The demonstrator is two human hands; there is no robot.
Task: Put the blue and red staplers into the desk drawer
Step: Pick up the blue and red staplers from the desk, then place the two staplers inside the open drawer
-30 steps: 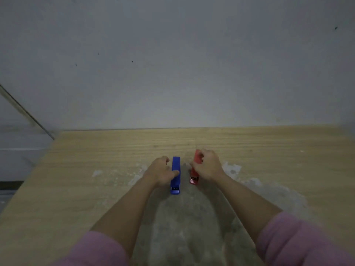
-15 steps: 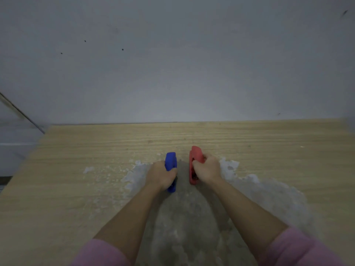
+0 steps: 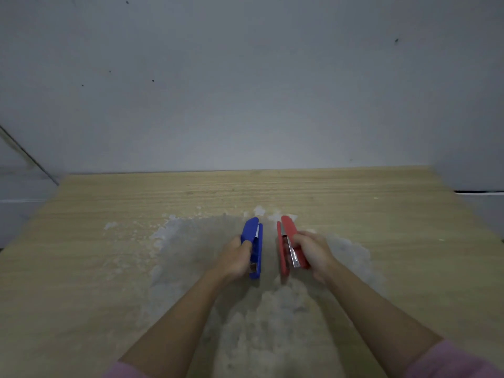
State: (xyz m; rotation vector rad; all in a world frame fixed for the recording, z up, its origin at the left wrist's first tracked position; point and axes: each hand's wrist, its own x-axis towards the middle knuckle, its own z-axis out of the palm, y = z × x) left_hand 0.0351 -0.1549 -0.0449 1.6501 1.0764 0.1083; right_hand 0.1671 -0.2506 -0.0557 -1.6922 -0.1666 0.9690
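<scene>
Both staplers now tipped on edge, lifted off counter (image 3: 109, 268). Left hand (image 3: 234, 259) fingers wrap blue stapler (image 3: 255, 246); right hand (image 3: 311, 252) clasps red stapler (image 3: 289, 245). Drawer unseen; stowing remains.

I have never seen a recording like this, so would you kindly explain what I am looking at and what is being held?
There is no machine here: a person wears a wide-angle camera on the head, looking forward and down at their own bare arms. The left hand grips a blue stapler, and the right hand grips a red stapler. Both are held side by side, apart, over a wooden desk whose middle is worn grey. A plain wall stands behind. No drawer is in view.
</scene>
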